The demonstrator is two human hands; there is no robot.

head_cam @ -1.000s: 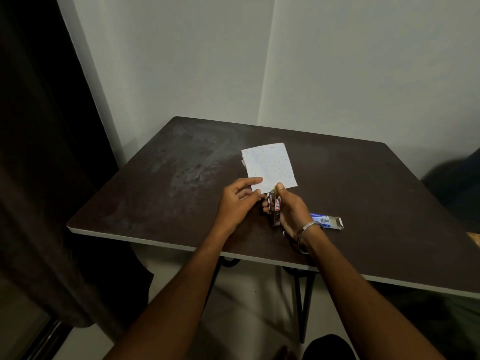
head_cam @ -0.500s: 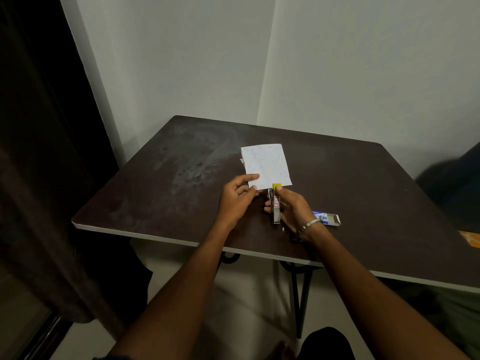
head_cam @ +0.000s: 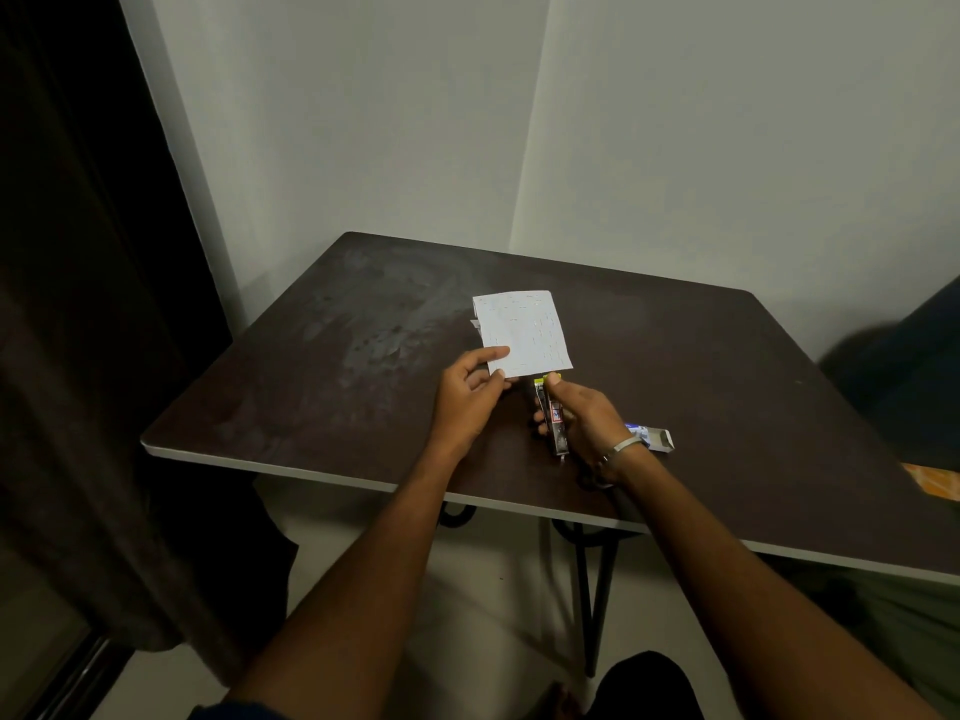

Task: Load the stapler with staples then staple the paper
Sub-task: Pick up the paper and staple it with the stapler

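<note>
A small white paper (head_cam: 524, 332) with faint marks is held over the dark table (head_cam: 322, 387). My left hand (head_cam: 467, 400) pinches its near left corner between thumb and fingers. My right hand (head_cam: 584, 418) grips a small metal stapler (head_cam: 551, 415) with a yellow tip and a red label. The stapler's tip sits right at the paper's near edge, just right of my left hand. I cannot tell whether its jaws are around the paper.
A small blue and white staple box (head_cam: 653, 439), its flap open, lies on the table just right of my right wrist. An orange object (head_cam: 935, 480) shows at the right edge. The table stands in a wall corner, with a dark curtain (head_cam: 78, 356) at the left.
The paper has shifted slightly left and away from me in my left hand. The stapler tip, earlier at the paper's near edge, stays at that edge.
</note>
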